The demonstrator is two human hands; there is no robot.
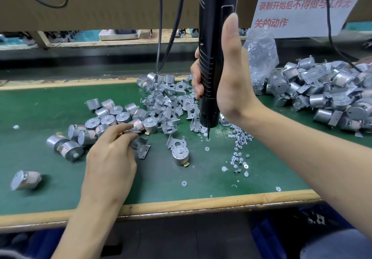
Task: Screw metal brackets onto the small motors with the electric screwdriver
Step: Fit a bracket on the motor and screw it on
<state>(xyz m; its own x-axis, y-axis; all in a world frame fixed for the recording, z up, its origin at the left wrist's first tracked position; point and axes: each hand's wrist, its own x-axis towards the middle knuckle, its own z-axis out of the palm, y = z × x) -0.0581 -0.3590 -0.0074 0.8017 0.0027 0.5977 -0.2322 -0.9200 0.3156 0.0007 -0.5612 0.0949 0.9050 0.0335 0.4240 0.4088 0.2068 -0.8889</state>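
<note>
Two bare hands work over a green bench mat (60,101). The right hand (227,81) grips the black electric screwdriver (211,57), which stands upright. Its fingers wrap round the ribbed barrel and its thumb lies straight up the side. The bit points down and meets the mat among small white plastic washers (207,148), just left of a scatter of small silver screws (240,137).

The left hand (109,158) is clamped on a bent grey metal bracket (142,148), with fingertips and thumb pinching its upper edge. The bracket's lower flange rests on the mat. Just right of it, a small silver cylindrical motor (180,155) stands with its shaft up, and another loose bracket lies behind it.

Behind the left hand lies a cluster of bare silver motors (112,117), and beside that a heap of loose grey brackets (169,97). A big pile of motors with brackets fitted (332,93) fills the right end of the bench, next to a clear plastic bag (261,51). One blurred motor (25,179) lies alone at the near left. Black cables (160,27) hang down at the back beside a white sheet with red writing (302,7).
</note>
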